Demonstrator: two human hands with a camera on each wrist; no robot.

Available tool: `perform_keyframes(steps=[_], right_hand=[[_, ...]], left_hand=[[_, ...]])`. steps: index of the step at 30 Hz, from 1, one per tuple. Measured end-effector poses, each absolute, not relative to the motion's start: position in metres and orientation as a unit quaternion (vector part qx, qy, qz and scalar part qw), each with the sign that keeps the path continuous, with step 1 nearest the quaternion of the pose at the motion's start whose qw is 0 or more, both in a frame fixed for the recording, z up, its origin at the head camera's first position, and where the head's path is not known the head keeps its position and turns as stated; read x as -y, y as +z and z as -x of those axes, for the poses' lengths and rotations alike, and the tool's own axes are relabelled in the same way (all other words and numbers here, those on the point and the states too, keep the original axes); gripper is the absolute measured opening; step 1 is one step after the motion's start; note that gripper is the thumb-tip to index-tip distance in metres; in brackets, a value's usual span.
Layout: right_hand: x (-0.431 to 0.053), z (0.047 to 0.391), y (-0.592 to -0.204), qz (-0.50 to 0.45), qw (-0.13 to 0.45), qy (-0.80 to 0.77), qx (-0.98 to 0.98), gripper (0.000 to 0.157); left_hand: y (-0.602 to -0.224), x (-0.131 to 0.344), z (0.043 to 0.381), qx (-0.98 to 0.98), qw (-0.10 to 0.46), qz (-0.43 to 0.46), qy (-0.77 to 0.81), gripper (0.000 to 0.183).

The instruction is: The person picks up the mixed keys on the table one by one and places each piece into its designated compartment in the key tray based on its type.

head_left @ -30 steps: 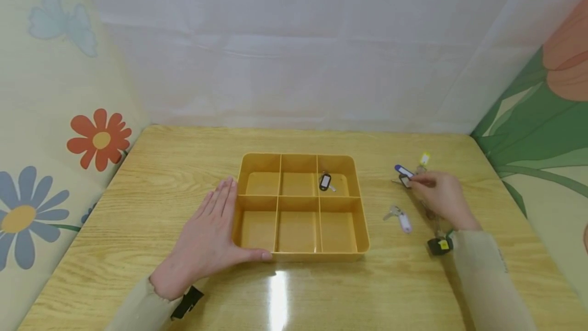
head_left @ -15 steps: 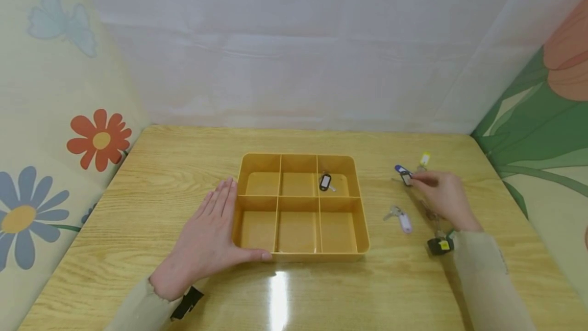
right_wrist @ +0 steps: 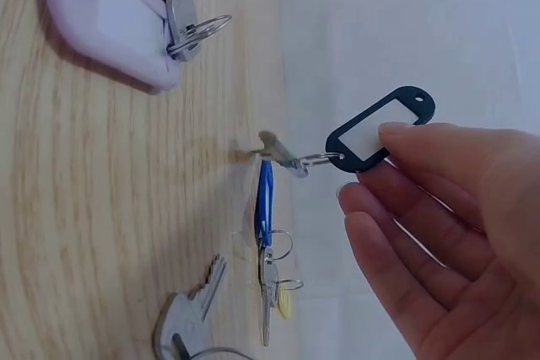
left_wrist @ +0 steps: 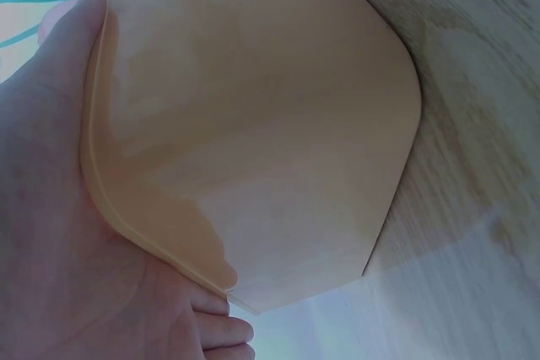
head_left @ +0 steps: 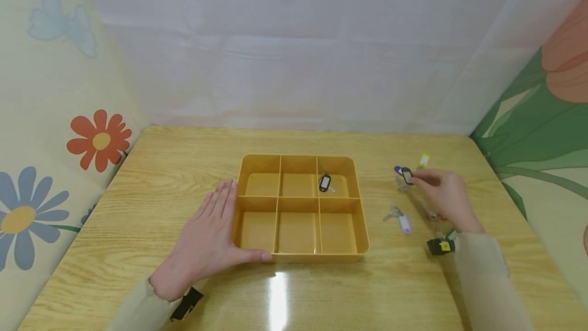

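My right hand [head_left: 445, 193] pinches a black key tag [right_wrist: 380, 131] with a white label between thumb and fingers. A ring and a small key [right_wrist: 283, 156] hang from that tag, held above the table. My left hand [head_left: 206, 234] lies flat along the left side and front corner of a yellow divided box [head_left: 317, 257], its fingers straight and its thumb along the front rim. Another black key tag [head_left: 325, 183] with a key lies in the box's back right compartment. Behind the held tag, a blue key tag [right_wrist: 265, 200] with keys lies on the table.
A pale lilac key tag [head_left: 404, 223] with a key lies right of the box. Farther back is a yellow key tag [head_left: 424, 160]. More keys lie under the right hand, near a black wrist camera [head_left: 441, 246]. A white sheet [head_left: 294, 65] hangs behind the table.
My right hand has lifted the black key tag slightly, its key now hanging below it. The tag has turned more upright. The left hand and the box have stayed in place.
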State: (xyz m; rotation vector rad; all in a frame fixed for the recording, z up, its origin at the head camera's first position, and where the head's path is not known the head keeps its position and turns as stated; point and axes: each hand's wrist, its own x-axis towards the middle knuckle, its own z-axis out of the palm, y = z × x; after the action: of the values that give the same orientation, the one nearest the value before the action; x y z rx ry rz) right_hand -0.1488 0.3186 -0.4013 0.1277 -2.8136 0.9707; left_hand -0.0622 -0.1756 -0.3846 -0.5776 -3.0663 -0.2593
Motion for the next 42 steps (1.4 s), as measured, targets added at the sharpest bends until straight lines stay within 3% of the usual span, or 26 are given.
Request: perform_keyframes(steps=[19,42], right_hand=[[-0.311,0.142,-0.391,-0.013,0.087,0.358,0.930,0.036],[-0.296,0.135,-0.381,-0.031,0.120,0.380,0.917,0.031]], left_hand=[[-0.385,0.175,0.062,0.980,0.000,0.181,-0.082,0.148],[-0.384,0.175,0.062,0.980,-0.002,0.181,-0.083,0.147]])
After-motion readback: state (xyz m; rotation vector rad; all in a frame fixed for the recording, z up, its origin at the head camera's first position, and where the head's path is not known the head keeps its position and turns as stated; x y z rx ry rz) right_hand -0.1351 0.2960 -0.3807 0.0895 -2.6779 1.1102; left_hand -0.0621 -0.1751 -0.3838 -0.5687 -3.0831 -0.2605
